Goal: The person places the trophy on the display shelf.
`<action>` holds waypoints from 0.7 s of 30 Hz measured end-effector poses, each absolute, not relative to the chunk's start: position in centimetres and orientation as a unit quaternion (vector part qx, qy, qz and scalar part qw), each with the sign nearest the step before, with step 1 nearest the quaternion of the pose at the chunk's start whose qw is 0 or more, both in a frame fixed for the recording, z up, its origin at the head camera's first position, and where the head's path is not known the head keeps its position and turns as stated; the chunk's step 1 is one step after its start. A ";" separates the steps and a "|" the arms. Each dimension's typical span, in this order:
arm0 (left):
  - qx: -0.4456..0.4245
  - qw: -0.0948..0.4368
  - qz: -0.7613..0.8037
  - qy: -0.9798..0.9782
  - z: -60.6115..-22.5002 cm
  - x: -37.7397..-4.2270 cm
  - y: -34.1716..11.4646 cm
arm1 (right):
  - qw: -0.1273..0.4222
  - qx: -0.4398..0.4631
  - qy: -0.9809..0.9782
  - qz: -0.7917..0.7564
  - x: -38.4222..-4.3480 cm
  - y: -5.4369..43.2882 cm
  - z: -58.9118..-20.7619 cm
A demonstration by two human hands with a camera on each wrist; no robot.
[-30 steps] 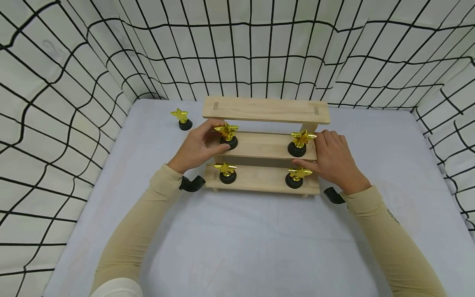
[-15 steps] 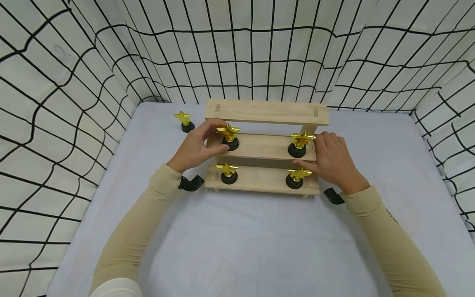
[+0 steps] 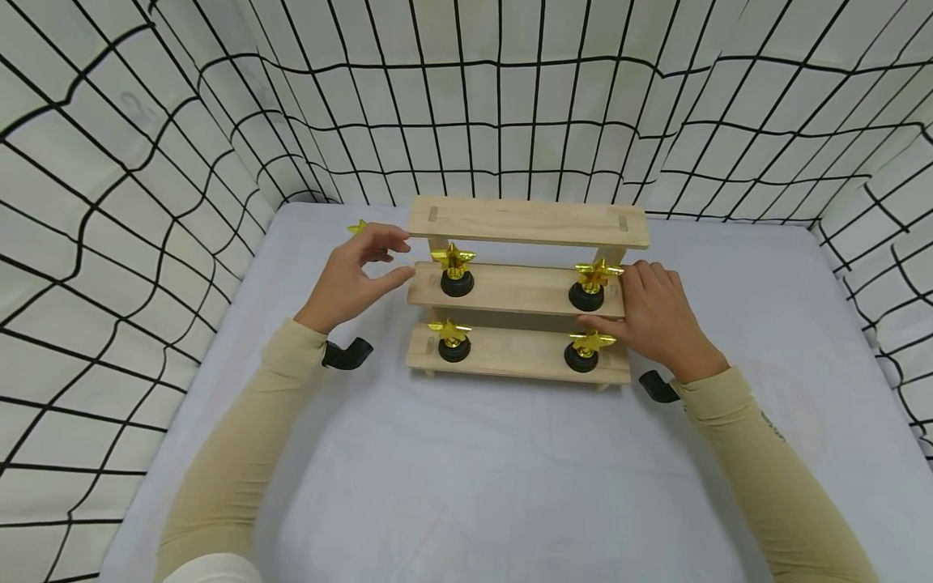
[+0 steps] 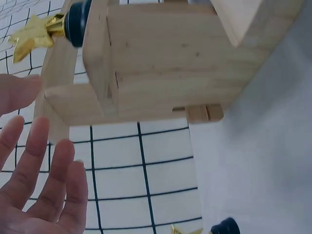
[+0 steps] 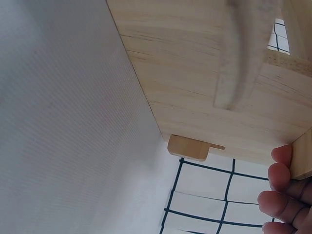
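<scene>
A three-tier wooden shelf [image 3: 521, 287] stands on the white table. The middle tier bears a gold star trophy [image 3: 456, 282] at its left end and another star trophy [image 3: 586, 296] at its right. Below them, the bottom tier carries a lower-left trophy [image 3: 453, 349] and a lower-right trophy [image 3: 581, 359]. My left hand [image 3: 348, 279] is just left of the shelf, holding nothing, fingers parted from the thumb. In the left wrist view its fingers sit below the middle-tier trophy [image 4: 34, 36]. My right hand [image 3: 656, 316] grips the right end of the middle tier.
Behind my left hand, a fifth trophy's star [image 3: 357, 227] pokes out, its base hidden. That loose trophy [image 4: 225, 228] also shows at the left wrist view's bottom edge. A black grid on white walls [image 3: 503, 97] closes in the table's back and sides.
My left hand has let go of the upper-left trophy and drawn back leftward, now covering most of the loose trophy. My right hand keeps its grip on the shelf.
</scene>
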State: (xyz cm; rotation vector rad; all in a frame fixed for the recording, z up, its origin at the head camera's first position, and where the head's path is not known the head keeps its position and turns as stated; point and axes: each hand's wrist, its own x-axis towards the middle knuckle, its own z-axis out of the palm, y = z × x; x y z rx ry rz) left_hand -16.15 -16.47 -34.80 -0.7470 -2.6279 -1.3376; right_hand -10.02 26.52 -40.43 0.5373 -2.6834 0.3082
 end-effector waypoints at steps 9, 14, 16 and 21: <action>-0.195 0.100 -0.452 -0.864 -35.1 -17.0 -18.5 | 0.195 0.193 -0.955 0.113 -10.1 26.6 -40.6; -0.169 0.115 -0.465 -0.861 -35.5 -17.7 -19.5 | 0.196 0.195 -0.954 0.116 -10.1 26.6 -40.6; -0.157 0.114 -0.469 -0.861 -35.8 -18.1 -19.9 | 0.195 0.195 -0.954 0.115 -10.1 26.6 -40.6; -0.128 0.103 -0.474 -0.865 -36.8 -18.9 -20.9 | 0.188 0.191 -0.957 0.112 -10.1 26.6 -40.6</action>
